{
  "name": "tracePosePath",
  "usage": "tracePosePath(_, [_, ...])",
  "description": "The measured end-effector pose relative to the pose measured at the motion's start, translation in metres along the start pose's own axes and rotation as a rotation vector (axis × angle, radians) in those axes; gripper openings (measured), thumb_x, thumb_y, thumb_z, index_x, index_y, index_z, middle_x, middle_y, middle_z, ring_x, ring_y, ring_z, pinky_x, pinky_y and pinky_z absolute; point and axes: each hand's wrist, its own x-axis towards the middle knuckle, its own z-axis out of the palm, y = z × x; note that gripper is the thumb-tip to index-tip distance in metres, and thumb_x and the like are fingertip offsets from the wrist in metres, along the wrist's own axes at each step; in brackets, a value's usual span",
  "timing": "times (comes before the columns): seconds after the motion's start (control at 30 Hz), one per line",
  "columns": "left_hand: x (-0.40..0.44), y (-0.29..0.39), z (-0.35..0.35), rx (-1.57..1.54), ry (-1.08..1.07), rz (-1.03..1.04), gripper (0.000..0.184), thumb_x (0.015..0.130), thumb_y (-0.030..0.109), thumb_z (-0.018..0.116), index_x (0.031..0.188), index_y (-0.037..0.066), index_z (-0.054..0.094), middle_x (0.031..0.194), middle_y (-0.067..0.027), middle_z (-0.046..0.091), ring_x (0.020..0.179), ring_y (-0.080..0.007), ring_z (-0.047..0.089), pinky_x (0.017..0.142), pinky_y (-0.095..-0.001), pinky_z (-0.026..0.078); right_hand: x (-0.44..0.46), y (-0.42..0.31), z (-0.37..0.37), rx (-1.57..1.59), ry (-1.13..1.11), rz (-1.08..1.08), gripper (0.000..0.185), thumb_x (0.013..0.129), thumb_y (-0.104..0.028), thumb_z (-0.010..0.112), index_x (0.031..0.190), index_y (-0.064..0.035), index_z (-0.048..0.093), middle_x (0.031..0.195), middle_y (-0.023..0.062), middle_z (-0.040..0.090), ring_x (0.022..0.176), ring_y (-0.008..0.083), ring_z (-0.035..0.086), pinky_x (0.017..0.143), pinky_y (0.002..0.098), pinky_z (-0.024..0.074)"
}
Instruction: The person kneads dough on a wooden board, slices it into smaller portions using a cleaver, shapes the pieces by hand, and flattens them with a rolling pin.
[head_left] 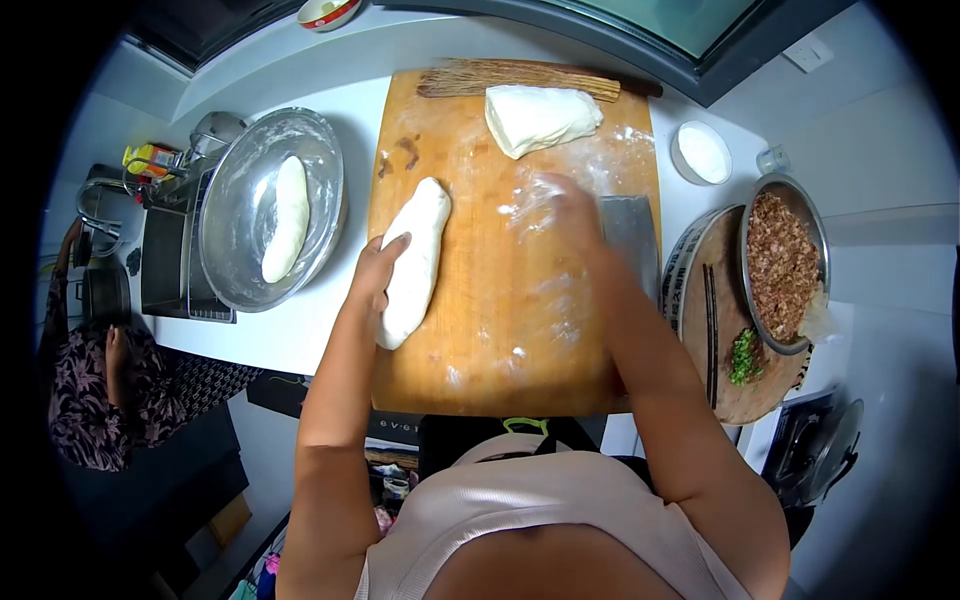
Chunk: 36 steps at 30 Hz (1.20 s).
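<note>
Wooden board (500, 350), dough roll (425, 235), right hand (572, 212) (blurred)

A person (90, 400) in a patterned top is at the far left near the sink (165, 258) and curved faucet (98, 222), a red-banded bowl (328, 14) sits on the ledge (255, 62), and a wall socket (808, 53) shows upper right.

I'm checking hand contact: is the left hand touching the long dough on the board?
Touching. In the head view, the left hand lays its thumb over the left edge of the long dough.
</note>
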Motion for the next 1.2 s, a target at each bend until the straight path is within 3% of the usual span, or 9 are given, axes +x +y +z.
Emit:
tracePosePath(0.13, [-0.005, -0.004, 0.003, 0.068, -0.034, 0.077, 0.054, 0.088, 0.025, 0.073, 0.128, -0.004, 0.052, 0.109, -0.0150, 0.067, 0.093, -0.0228, 0.067, 0.081, -0.0354, 0.055, -0.050, -0.028, 0.081, -0.605, -0.318, -0.270, 0.059, 0.089, -0.030, 0.059, 0.143, -0.0087, 0.046, 0.153, 0.0160, 0.040, 0.145, 0.0299, 0.031, 0.119, 0.0474, 0.0190])
tracePosePath(0.3, [0.000, -0.004, -0.004, 0.026, -0.087, 0.087, 0.057, 0.087, 0.025, 0.075, 0.128, -0.008, 0.051, 0.110, -0.0181, 0.067, 0.092, -0.0239, 0.068, 0.078, -0.0350, 0.056, -0.130, -0.057, 0.031, -0.545, -0.579, -0.324, 0.073, 0.087, -0.039, 0.063, 0.150, -0.0135, 0.036, 0.156, 0.0134, 0.036, 0.144, 0.0334, 0.032, 0.117, 0.0539, 0.0220])
tracePosePath(0.37, [0.002, -0.007, -0.005, 0.036, -0.095, 0.089, 0.058, 0.087, 0.025, 0.075, 0.127, -0.008, 0.051, 0.110, -0.0186, 0.067, 0.093, -0.0243, 0.068, 0.078, -0.0358, 0.056, -0.095, -0.063, 0.014, -0.684, -0.447, 0.129, 0.074, 0.088, -0.042, 0.063, 0.150, -0.0132, 0.036, 0.156, 0.0131, 0.035, 0.143, 0.0336, 0.033, 0.115, 0.0558, 0.0238])
tracePosePath(0.43, [0.001, -0.002, -0.002, 0.014, -0.086, 0.056, 0.058, 0.087, 0.025, 0.076, 0.127, -0.008, 0.052, 0.110, -0.0186, 0.067, 0.093, -0.0246, 0.068, 0.078, -0.0360, 0.056, -0.059, -0.019, 0.032, -0.714, -0.059, -0.077, 0.076, 0.085, -0.042, 0.066, 0.149, -0.0124, 0.037, 0.151, 0.0150, 0.040, 0.136, 0.0374, 0.040, 0.111, 0.0584, 0.0285])
tracePosePath(0.6, [-0.004, -0.002, 0.011, 0.109, 0.003, 0.092, 0.057, 0.085, 0.026, 0.078, 0.123, -0.009, 0.054, 0.109, -0.0207, 0.067, 0.090, -0.0256, 0.068, 0.075, -0.0361, 0.056, -0.074, -0.101, 0.075, -0.787, -0.637, -0.231, 0.075, 0.085, -0.040, 0.068, 0.149, -0.0151, 0.037, 0.156, 0.0125, 0.035, 0.141, 0.0334, 0.035, 0.115, 0.0574, 0.0226])
tracePosePath(0.7, [-0.001, -0.032, 0.029, 0.359, 0.054, 0.392, 0.065, 0.081, 0.032, 0.079, 0.121, -0.012, 0.053, 0.110, -0.0260, 0.066, 0.099, -0.0346, 0.066, 0.085, -0.0393, 0.053, -0.130, -0.090, 0.053, -0.483, -0.478, -0.552, 0.058, 0.085, -0.029, 0.069, 0.138, -0.0133, 0.051, 0.143, 0.0151, 0.049, 0.125, 0.0324, 0.052, 0.109, 0.0537, 0.0343])
tracePosePath(0.9, [-0.074, -0.041, 0.066, 1.116, -0.149, 0.750, 0.092, 0.083, 0.031, 0.073, 0.151, -0.004, 0.023, 0.149, -0.0346, 0.031, 0.138, -0.0457, 0.035, 0.112, -0.0495, 0.032, -0.073, -0.079, -0.003, -0.049, -0.056, 0.442, 0.027, 0.094, -0.019, 0.060, 0.115, -0.0047, 0.067, 0.118, 0.0155, 0.066, 0.106, 0.0284, 0.063, 0.092, 0.0341, 0.0490])
tracePosePath(1.0, [-0.087, -0.041, 0.058, 1.352, -0.100, 0.955, 0.094, 0.081, 0.031, 0.074, 0.153, 0.000, 0.022, 0.155, -0.0325, 0.022, 0.139, -0.0499, 0.031, 0.113, -0.0518, 0.030, -0.012, -0.075, 0.020, 0.034, 0.102, 0.122, 0.036, 0.095, -0.028, 0.059, 0.120, -0.0019, 0.064, 0.117, 0.0176, 0.066, 0.111, 0.0327, 0.061, 0.098, 0.0336, 0.0463])
tracePosePath(1.2, [-0.119, -0.064, 0.033, 1.295, -0.292, 1.029, 0.086, 0.078, 0.029, 0.076, 0.149, 0.003, 0.034, 0.156, -0.0301, 0.021, 0.139, -0.0519, 0.028, 0.113, -0.0524, 0.032, 0.032, -0.114, 0.091, -0.470, -0.126, 0.303, 0.056, 0.091, -0.047, 0.059, 0.131, -0.0087, 0.058, 0.131, 0.0174, 0.055, 0.126, 0.0382, 0.048, 0.101, 0.0492, 0.0435])
